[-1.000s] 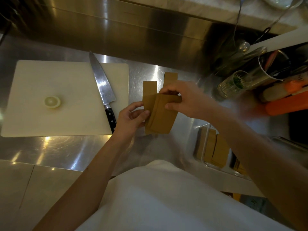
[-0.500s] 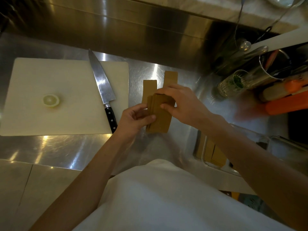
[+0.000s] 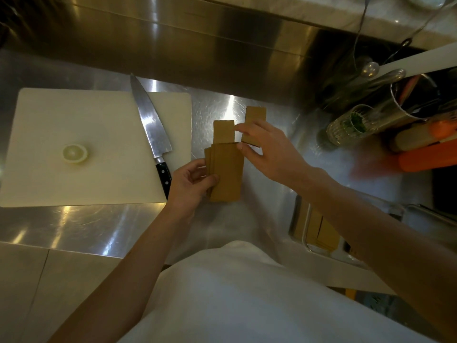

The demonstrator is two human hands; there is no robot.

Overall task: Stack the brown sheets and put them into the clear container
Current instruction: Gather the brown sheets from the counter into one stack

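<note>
On the left a white cutting board (image 3: 81, 144) carries a lemon slice (image 3: 75, 153) and a knife (image 3: 152, 129). The left hand (image 3: 190, 184) grips a fanned stack of brown sheets (image 3: 226, 172). The right hand (image 3: 269, 149) reaches to a loose sheet (image 3: 254, 120) beyond, seemingly pinching its near edge; another loose sheet (image 3: 223, 131) lies beside it. The clear container (image 3: 300, 226) at near right already holds sheets. The uneven stack could slip apart on the steel tabletop (image 3: 81, 226), which is glossy in this dim kitchen.
</note>
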